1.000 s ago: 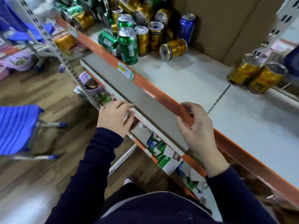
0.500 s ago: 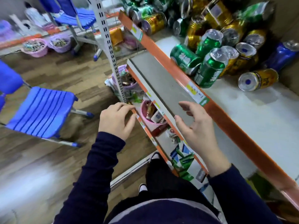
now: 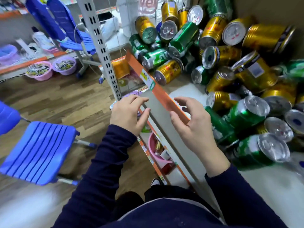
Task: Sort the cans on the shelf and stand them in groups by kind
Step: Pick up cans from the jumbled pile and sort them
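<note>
A jumbled pile of cans fills the shelf's (image 3: 184,91) back and right side. Several gold cans (image 3: 169,71) lie on their sides or lean, mixed with several green cans (image 3: 246,116); some stand upright. A bit of a blue can (image 3: 236,83) peeks from under the gold ones. My left hand (image 3: 128,114) hovers over the orange front rail (image 3: 158,89), fingers loosely curled, holding nothing. My right hand (image 3: 192,127) is raised above the rail just left of the nearest green cans, fingers spread and slightly bent, empty.
A grey perforated upright post (image 3: 102,46) stands left of the shelf. Blue plastic chairs (image 3: 39,150) sit on the wood floor at left. Pink basins (image 3: 64,66) hold small goods farther back. A pink tub (image 3: 154,150) sits on the lower shelf under my hands.
The view has swung left along the shelf, bringing the can pile close on the right. Both hands rose from the rail's edge and opened a little; neither has taken hold of anything.
</note>
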A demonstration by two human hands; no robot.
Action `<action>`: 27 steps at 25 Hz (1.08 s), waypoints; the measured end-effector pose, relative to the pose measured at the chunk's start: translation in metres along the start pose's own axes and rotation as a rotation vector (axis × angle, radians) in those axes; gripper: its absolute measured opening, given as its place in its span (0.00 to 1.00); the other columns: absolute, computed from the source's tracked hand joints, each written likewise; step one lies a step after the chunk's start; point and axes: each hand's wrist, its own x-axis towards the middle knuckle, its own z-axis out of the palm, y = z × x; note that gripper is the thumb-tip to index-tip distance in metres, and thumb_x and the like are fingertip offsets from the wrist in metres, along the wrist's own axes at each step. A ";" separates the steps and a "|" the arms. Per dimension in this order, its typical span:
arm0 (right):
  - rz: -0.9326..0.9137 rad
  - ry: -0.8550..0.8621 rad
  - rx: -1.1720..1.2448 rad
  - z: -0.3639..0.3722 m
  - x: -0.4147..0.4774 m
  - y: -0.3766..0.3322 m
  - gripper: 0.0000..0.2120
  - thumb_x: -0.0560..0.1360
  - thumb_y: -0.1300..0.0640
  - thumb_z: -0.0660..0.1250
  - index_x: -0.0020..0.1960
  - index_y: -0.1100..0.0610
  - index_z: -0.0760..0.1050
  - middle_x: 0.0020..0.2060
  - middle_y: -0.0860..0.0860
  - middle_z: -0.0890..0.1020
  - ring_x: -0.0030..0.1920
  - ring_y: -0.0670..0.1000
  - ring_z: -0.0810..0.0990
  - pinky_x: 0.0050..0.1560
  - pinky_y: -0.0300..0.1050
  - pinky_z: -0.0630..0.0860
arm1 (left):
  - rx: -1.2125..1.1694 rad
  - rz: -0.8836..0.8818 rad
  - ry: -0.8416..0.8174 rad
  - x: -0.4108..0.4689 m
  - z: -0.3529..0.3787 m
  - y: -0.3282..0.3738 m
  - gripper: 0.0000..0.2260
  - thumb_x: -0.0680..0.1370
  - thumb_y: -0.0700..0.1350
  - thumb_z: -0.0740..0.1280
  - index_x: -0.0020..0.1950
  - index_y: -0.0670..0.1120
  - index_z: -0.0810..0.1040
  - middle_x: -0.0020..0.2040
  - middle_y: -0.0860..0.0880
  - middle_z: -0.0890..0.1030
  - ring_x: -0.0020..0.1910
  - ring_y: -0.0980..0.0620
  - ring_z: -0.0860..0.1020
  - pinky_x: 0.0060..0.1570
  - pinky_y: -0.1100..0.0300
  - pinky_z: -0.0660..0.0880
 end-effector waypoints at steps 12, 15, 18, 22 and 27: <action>0.333 0.203 -0.203 0.037 0.149 0.026 0.21 0.75 0.49 0.69 0.64 0.57 0.74 0.56 0.50 0.78 0.58 0.48 0.75 0.58 0.35 0.67 | -0.137 0.250 -0.066 0.179 0.046 -0.073 0.15 0.76 0.46 0.65 0.60 0.40 0.77 0.54 0.42 0.78 0.54 0.42 0.76 0.56 0.52 0.69; 0.506 0.285 -0.285 0.051 0.200 0.030 0.26 0.75 0.45 0.68 0.67 0.58 0.68 0.59 0.54 0.78 0.58 0.53 0.76 0.50 0.37 0.65 | -0.194 0.366 -0.148 0.220 0.050 -0.089 0.16 0.75 0.44 0.67 0.61 0.39 0.76 0.56 0.40 0.77 0.56 0.41 0.75 0.58 0.52 0.70; 0.656 0.291 -0.390 0.065 0.237 0.037 0.35 0.74 0.38 0.65 0.70 0.59 0.60 0.58 0.60 0.79 0.57 0.62 0.77 0.48 0.47 0.70 | -0.245 0.463 -0.191 0.245 0.052 -0.102 0.16 0.75 0.43 0.68 0.60 0.37 0.76 0.56 0.39 0.78 0.56 0.40 0.77 0.58 0.51 0.72; 0.765 0.352 -0.351 0.068 0.249 0.039 0.37 0.73 0.37 0.67 0.72 0.56 0.59 0.61 0.58 0.78 0.60 0.61 0.76 0.55 0.51 0.72 | -0.231 0.620 -0.279 0.262 0.059 -0.108 0.17 0.74 0.44 0.69 0.60 0.36 0.77 0.55 0.38 0.79 0.54 0.39 0.78 0.56 0.50 0.72; 0.761 0.543 -0.214 0.075 0.205 0.022 0.30 0.71 0.43 0.71 0.68 0.49 0.64 0.53 0.45 0.76 0.54 0.50 0.77 0.51 0.41 0.69 | -0.348 0.704 -0.249 0.275 0.061 -0.107 0.16 0.74 0.42 0.69 0.58 0.35 0.78 0.54 0.38 0.80 0.52 0.39 0.78 0.55 0.50 0.74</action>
